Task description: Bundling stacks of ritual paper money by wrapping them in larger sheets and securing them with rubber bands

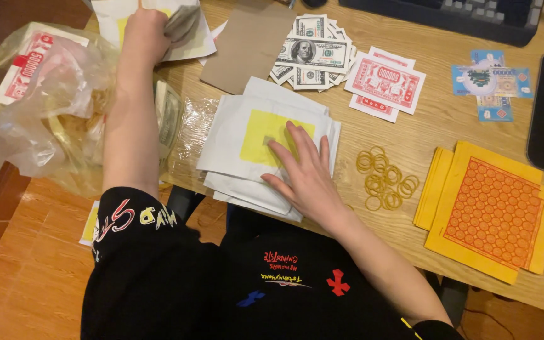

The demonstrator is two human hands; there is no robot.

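While the right hand [303,173] lies flat, fingers spread, on the stack of white sheets with yellow squares [266,141], the left hand [149,31] reaches far ahead and pinches a grey sheet [182,22] at another pile. Steady downward pressure from the right palm would likely stop the stack fanning. Rubber bands [386,178] lie just right of that hand; a plastic bag [51,101] sits left of the left forearm.
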